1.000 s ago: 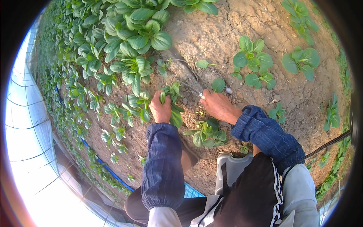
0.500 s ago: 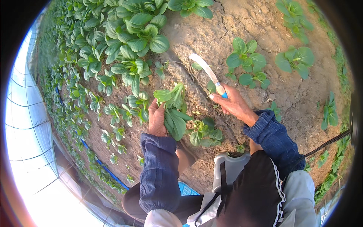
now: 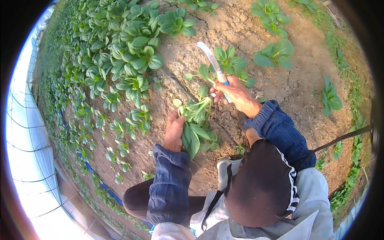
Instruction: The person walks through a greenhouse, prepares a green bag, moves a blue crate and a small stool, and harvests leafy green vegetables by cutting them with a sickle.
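My left hand [image 3: 175, 130] is closed around a cut leafy green plant [image 3: 196, 136], which looks like bok choy. Its broad leaves hang toward me and its pale stem end points to the right. My right hand [image 3: 236, 95] grips a small sickle [image 3: 211, 57] by its light handle with a blue end. The curved blade points away from me, up and to the left. The right thumb and fingertips are close beside the plant's stem end; whether they touch it I cannot tell. Another green plant [image 3: 231, 60] grows just beyond the right hand.
Dense rows of leafy plants [image 3: 136, 52] fill the far left. Single plants [image 3: 276, 54] stand on cracked soil to the right. A blue hose [image 3: 89, 167] runs along the left, by a white plastic greenhouse wall [image 3: 32, 148]. Dark cloth with white edging [image 3: 256, 188] covers the near middle.
My right hand with the sickle has come nearer to the held plant's stem end. The plant has tilted, its stem end now further right. The whole view has shifted somewhat.
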The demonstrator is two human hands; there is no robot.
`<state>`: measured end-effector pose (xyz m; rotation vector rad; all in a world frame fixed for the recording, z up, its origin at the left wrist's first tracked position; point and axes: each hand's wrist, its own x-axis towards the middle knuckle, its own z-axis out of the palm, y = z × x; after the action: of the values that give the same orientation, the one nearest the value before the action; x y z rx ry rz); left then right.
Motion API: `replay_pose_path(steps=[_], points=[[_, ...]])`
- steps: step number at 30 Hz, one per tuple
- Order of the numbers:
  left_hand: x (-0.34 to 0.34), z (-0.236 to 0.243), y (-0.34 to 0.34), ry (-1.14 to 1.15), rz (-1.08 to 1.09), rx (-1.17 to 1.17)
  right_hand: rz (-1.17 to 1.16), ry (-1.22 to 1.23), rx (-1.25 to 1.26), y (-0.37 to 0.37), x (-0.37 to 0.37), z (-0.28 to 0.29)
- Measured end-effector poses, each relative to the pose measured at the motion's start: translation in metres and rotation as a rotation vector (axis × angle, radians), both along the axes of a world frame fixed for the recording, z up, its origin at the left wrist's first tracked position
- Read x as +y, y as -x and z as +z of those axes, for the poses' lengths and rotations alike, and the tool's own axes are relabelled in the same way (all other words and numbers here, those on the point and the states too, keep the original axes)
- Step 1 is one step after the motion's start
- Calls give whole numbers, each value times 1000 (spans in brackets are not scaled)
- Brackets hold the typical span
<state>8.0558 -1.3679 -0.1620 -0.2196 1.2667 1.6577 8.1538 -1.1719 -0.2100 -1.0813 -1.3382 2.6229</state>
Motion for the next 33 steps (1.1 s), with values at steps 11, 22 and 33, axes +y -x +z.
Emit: replay_pose_path(steps=[11, 22, 33], points=[[15, 41, -33, 81, -27, 680, 263, -233, 182, -14, -3, 76], [-23, 52, 16, 53, 30, 9, 607, -385, 246, -29, 28, 84], [-19, 30, -7, 62, 65, -149, 382, -127, 266, -18, 2, 81]])
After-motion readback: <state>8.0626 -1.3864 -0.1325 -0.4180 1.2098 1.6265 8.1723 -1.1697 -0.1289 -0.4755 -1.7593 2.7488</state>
